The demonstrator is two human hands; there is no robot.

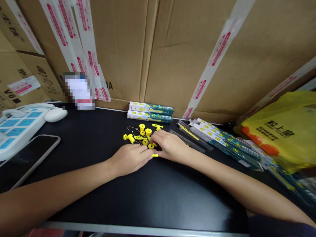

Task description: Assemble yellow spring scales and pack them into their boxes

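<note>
Both my hands rest on the black table (158, 194), meeting at a small heap of yellow plastic parts (142, 135). My left hand (130, 158) lies palm down, its fingers together and curled, the tips touching a short yellow stick (154, 155). My right hand (169, 144) is cupped over the right edge of the heap, fingers bent and pinching at a yellow ring (151, 145). What sits between the fingertips is too small to make out. Thin wire hooks (133, 129) lie among the parts.
Two teal-and-white boxes (150, 112) lie behind the heap, and several more packs (222, 140) fan out at the right beside a yellow plastic bag (286, 131). A phone (34, 154), a power strip (17, 126) and a white mouse (55, 114) are at the left. Cardboard cartons (172, 49) wall the back.
</note>
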